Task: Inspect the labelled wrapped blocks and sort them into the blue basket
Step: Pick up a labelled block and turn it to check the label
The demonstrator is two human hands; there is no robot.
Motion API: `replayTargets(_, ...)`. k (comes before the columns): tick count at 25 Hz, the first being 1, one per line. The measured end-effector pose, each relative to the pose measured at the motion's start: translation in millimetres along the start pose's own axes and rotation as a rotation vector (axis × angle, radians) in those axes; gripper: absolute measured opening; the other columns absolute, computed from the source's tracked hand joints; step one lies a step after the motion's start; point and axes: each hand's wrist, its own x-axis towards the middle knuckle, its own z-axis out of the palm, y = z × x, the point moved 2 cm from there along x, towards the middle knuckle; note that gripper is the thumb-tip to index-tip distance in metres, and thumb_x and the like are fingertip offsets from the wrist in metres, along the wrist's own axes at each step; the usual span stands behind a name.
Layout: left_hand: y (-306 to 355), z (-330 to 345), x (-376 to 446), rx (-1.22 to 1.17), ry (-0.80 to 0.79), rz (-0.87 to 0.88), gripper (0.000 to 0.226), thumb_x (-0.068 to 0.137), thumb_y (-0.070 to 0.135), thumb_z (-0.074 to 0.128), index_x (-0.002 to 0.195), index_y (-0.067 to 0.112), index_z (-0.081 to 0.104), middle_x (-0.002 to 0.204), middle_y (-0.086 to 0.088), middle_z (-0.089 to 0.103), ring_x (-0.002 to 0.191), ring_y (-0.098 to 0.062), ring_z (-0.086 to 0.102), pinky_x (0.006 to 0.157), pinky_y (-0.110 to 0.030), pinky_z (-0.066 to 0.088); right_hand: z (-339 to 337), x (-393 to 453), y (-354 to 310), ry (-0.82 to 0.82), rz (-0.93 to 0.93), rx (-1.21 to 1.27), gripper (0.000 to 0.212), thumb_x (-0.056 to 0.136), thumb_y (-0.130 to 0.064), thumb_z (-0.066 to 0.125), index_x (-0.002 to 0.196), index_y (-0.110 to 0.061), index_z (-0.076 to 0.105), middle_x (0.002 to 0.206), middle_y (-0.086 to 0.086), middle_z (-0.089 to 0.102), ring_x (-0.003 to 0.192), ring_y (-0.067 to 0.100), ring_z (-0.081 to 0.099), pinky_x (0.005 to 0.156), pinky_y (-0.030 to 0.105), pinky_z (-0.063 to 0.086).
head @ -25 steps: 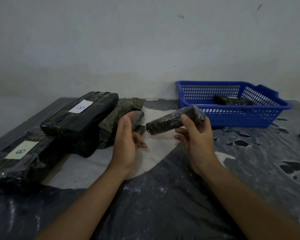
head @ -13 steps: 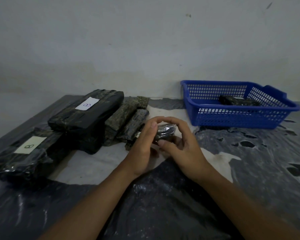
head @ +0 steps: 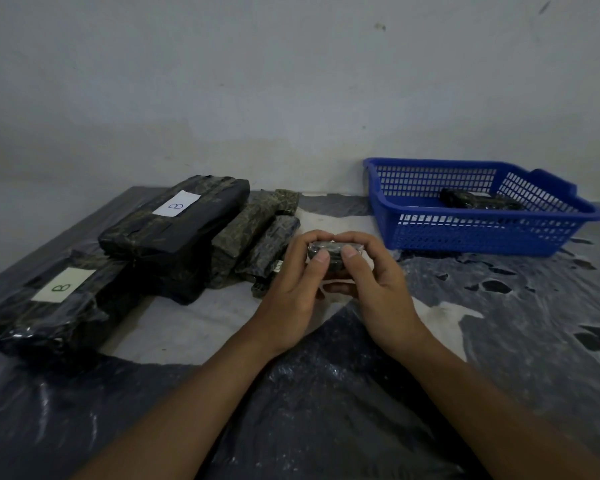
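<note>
Black plastic-wrapped block (head: 333, 254), small, held end-on above the table (head: 499, 341) between left hand (head: 291, 292) and right hand (head: 378, 289), fingers and thumbs of both curled round it. Blue basket (head: 482, 233) at right rear, one wrapped block (head: 471, 199) inside. Larger blocks at left, two labelled B (head: 175, 206), (head: 62, 285).

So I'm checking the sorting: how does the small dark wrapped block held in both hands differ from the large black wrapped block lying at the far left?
The small dark wrapped block is gripped end-on by the left hand and right hand, above the table; the large black wrapped block lies flat, untouched. The large one shows a pale label marked B; no label shows on the small one. The held one is far smaller. Both are dark and wrapped in glossy film.
</note>
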Motion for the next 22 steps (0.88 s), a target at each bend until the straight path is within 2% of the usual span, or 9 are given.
replayTargets(3,4,0,-1,0.113,0.022,0.029,0.036,0.103,0.034,0.037,0.133,0.016,0.049,0.124,-0.004,0.061,0.110,-0.008,0.065,0.092,-0.018,0.051,0,1,-1,0.004,-0.025,-0.049,0.018,0.107,-0.020,0.052,0.120,-0.015,0.063,0.123,0.020,0.066,0.103,0.028,0.075,0.087,0.046,0.063)
replayTargets(5,5,-1,0,0.098,0.026,0.018,0.036,0.103,0.034,0.038,0.132,0.017,0.050,0.123,-0.005,0.062,0.110,-0.011,0.066,0.093,-0.021,0.051,-1,0,-1,0.005,-0.015,-0.028,0.019,0.105,-0.024,0.055,0.120,-0.016,0.064,0.123,0.018,0.067,0.104,0.028,0.075,0.088,0.046,0.063)
replayTargets(8,4,-3,-2,0.020,0.014,-0.015,0.034,0.103,0.030,0.041,0.133,0.016,0.050,0.123,-0.008,0.065,0.112,-0.019,0.067,0.093,-0.028,0.054,-1,-2,-2,-0.012,0.010,0.023,0.031,0.096,-0.029,0.062,0.124,-0.015,0.064,0.124,0.017,0.068,0.106,0.030,0.074,0.090,0.046,0.062)
replayTargets(11,6,-3,-3,0.081,0.017,-0.022,0.027,0.109,0.018,0.041,0.135,0.014,0.049,0.123,-0.004,0.064,0.110,-0.009,0.067,0.091,-0.019,0.051,-1,-2,0,-0.014,-0.010,-0.004,0.031,0.093,-0.020,0.062,0.124,-0.017,0.064,0.127,0.020,0.065,0.105,0.030,0.074,0.091,0.048,0.061)
replayTargets(14,6,-2,-3,0.145,0.023,-0.016,0.027,0.109,0.012,0.041,0.135,0.014,0.049,0.124,0.002,0.062,0.108,0.000,0.065,0.089,-0.011,0.047,-1,-1,2,-0.003,-0.019,-0.040,0.027,0.092,-0.022,0.063,0.119,-0.020,0.064,0.125,0.020,0.064,0.104,0.029,0.074,0.091,0.049,0.061)
replayTargets(16,5,-2,-3,0.144,0.028,-0.022,0.027,0.109,0.012,0.040,0.135,0.015,0.048,0.124,0.004,0.062,0.108,0.002,0.064,0.089,-0.010,0.047,-1,-1,2,-0.002,-0.021,-0.061,0.027,0.092,-0.024,0.064,0.118,-0.022,0.064,0.124,0.018,0.065,0.104,0.028,0.074,0.090,0.050,0.061)
replayTargets(19,3,-2,-2,0.079,0.031,-0.039,0.026,0.109,0.015,0.041,0.134,0.018,0.049,0.122,0.001,0.064,0.108,-0.005,0.066,0.089,-0.017,0.050,-1,-1,-1,-0.010,0.039,0.027,0.030,0.092,-0.021,0.063,0.122,-0.016,0.063,0.121,0.013,0.070,0.102,0.027,0.075,0.084,0.044,0.063)
replayTargets(22,-5,-3,2,-0.123,0.064,-0.079,0.031,0.102,0.027,0.044,0.131,0.019,0.052,0.119,-0.009,0.070,0.107,-0.024,0.069,0.088,-0.035,0.057,-2,0,-2,-0.018,0.109,0.127,0.031,0.097,-0.030,0.059,0.127,-0.022,0.061,0.117,0.008,0.074,0.103,0.028,0.075,0.078,0.037,0.061)
